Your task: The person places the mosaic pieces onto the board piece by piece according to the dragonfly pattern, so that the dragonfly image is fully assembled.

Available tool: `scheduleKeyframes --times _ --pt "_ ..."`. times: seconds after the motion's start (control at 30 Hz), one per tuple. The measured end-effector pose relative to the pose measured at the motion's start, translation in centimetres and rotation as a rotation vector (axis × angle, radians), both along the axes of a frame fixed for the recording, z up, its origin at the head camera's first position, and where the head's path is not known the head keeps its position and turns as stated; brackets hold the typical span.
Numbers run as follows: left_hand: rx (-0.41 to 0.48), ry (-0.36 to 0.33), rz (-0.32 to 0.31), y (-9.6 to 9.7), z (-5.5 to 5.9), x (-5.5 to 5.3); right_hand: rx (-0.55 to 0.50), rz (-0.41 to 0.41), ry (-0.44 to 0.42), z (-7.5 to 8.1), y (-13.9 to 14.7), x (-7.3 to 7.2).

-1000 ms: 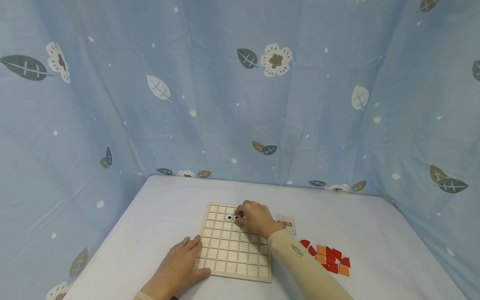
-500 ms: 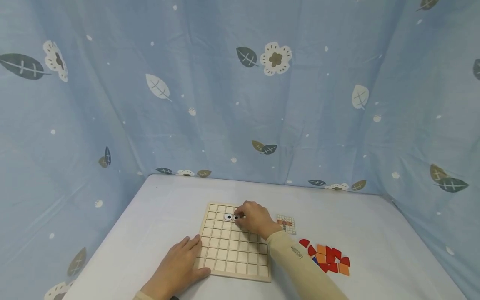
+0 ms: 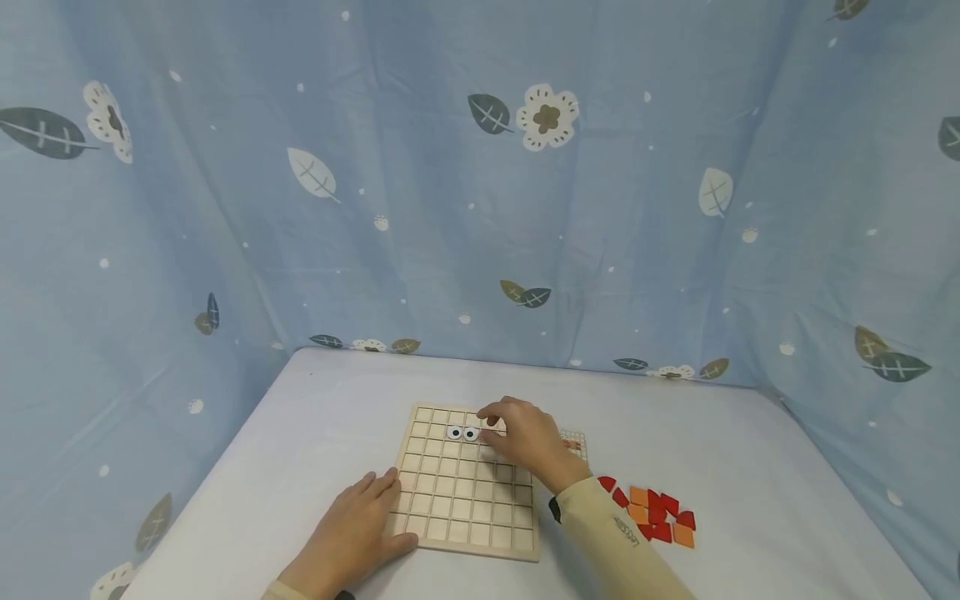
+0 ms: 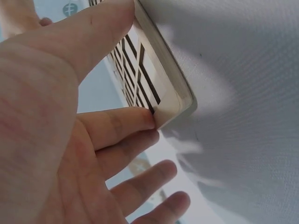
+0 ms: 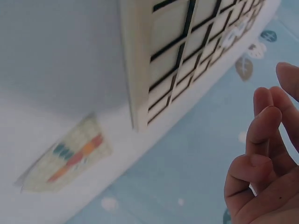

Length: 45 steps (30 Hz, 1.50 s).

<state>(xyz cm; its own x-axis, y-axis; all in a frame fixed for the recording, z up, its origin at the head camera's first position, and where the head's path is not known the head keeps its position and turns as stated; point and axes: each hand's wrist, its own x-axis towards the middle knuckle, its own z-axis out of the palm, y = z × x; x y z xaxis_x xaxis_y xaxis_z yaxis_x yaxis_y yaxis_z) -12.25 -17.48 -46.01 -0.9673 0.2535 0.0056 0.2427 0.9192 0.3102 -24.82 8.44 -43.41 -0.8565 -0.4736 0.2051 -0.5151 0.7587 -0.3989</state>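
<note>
A wooden grid board (image 3: 465, 492) lies on the white table. Two white eye tiles with black pupils, a left one (image 3: 454, 432) and a right one (image 3: 470, 434), sit side by side in its upper cells. My right hand (image 3: 531, 442) hovers over the board just right of them, thumb and index finger apart and nothing between them. At the board's near left corner rests my left hand (image 3: 352, 529); its thumb and forefinger touch the frame (image 4: 163, 70) with fairly straight fingers, while the other fingers spread loosely.
Right of the board lies a small pattern card (image 5: 77, 154), partly hidden by the right hand in the head view. Several red and orange pieces (image 3: 656, 510) are heaped closer to the right forearm. A blue patterned curtain (image 3: 420, 208) surrounds the table.
My right hand has let go of the right eye tile and drawn back slightly right, its thumb and forefinger parting. The left hand stays at the board's corner.
</note>
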Motion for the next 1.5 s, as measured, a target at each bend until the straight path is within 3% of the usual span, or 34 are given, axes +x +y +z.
scheduleKeyframes --times 0.23,0.47,0.67,0.8,1.17,1.27,1.5 --pt "0.017 0.032 -0.008 -0.2 -0.1 0.0 -0.051 -0.038 0.131 1.1 3.3 1.9" --pt "0.022 0.035 -0.014 -0.2 -0.1 0.0 -0.072 -0.056 0.196 2.5 7.2 3.4" --pt "0.023 0.038 -0.021 -0.2 -0.1 0.0 -0.056 -0.085 0.249 2.6 11.3 4.4" --pt "0.022 0.038 -0.022 -0.2 -0.1 -0.1 -0.005 -0.141 0.196 1.8 13.4 5.0" --pt "0.022 0.033 -0.018 -0.3 -0.1 -0.1 0.125 -0.239 -0.119 -1.2 16.4 6.1" --pt "0.018 0.036 -0.019 -0.3 -0.2 -0.1 0.156 -0.241 -0.155 -1.7 16.7 6.0" --pt "0.018 0.033 -0.02 -0.2 -0.2 0.0 0.181 -0.254 -0.148 -2.5 16.7 5.7"
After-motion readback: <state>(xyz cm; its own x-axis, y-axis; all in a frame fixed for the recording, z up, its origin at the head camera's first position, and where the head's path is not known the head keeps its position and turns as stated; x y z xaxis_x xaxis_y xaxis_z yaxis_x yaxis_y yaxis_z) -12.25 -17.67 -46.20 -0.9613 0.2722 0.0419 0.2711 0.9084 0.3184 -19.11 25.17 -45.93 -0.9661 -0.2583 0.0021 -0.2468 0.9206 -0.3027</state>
